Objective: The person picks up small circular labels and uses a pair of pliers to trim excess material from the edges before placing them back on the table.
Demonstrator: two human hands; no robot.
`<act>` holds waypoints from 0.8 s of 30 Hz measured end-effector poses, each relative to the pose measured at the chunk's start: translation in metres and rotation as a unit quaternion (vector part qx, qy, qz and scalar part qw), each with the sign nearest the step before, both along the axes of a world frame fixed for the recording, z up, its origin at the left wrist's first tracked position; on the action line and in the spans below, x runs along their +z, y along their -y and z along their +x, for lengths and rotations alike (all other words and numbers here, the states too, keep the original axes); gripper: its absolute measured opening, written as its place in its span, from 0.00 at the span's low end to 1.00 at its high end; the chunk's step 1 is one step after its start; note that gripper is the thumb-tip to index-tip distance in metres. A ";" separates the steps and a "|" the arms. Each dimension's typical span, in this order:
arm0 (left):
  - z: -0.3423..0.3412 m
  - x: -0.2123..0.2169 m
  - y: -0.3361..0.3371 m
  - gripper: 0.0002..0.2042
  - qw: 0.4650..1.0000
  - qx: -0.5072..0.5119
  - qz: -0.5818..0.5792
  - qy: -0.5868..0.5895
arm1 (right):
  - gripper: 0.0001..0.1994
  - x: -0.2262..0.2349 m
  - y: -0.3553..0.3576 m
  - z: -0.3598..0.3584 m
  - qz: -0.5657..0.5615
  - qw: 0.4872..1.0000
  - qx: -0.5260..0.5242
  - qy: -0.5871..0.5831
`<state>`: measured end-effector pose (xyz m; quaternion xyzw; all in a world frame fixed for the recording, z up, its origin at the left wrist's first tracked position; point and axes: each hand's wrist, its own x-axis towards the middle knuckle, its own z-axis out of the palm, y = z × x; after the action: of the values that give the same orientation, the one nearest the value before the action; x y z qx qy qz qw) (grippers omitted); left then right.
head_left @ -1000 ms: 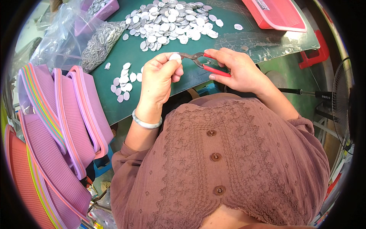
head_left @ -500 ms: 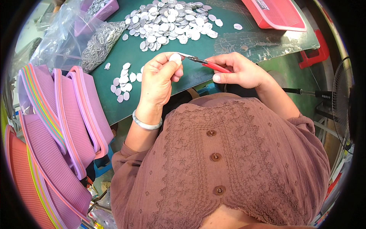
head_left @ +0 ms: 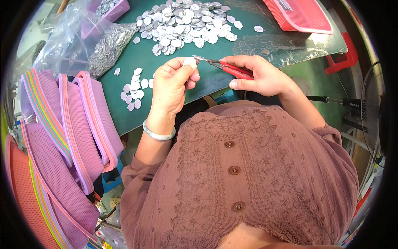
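Observation:
Between the thumb and fingers of my left hand (head_left: 174,79) is a round silver-white metal disc (head_left: 190,62). My right hand (head_left: 257,74) grips red-handled pliers (head_left: 237,71), whose long metal jaws point left and reach the upper edge of the disc. The jaw tips partly overlap my left fingertips, so I cannot tell whether they touch the disc. A big heap of similar discs (head_left: 186,20) lies on the green table (head_left: 224,52) beyond my hands. Left of my left wrist is a smaller scattered group of discs (head_left: 133,88).
A clear plastic bag (head_left: 66,45) of metal links (head_left: 110,50) lies at the far left, beside a purple basket (head_left: 118,11). Stacked purple and pink baskets (head_left: 81,128) stand at my left. A pink-red basket (head_left: 306,18) sits at the far right. A fan (head_left: 372,108) stands at right.
The pliers' handles have spread and their jaws have parted slightly, with the tips shifting a little up and left. My left hand keeps the disc, moving very slightly left.

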<state>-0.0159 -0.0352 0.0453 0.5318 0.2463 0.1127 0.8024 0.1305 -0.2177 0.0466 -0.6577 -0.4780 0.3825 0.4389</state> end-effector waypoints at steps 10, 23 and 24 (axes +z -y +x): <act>0.000 -0.001 0.000 0.05 1.000 0.002 0.011 0.001 | 0.26 0.000 -0.002 -0.002 0.010 1.000 -0.011 0.024; -0.002 -0.001 0.000 0.06 1.000 -0.007 0.012 0.020 | 0.23 0.002 0.000 -0.006 -0.018 0.999 0.002 -0.028; -0.002 -0.001 0.000 0.06 1.000 -0.008 0.014 0.024 | 0.24 0.002 0.000 -0.006 -0.024 0.999 0.001 -0.044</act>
<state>-0.0178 -0.0352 0.0447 0.5421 0.2214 0.1222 0.8014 0.1248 -0.2178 0.0481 -0.6499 -0.4499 0.4229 0.4431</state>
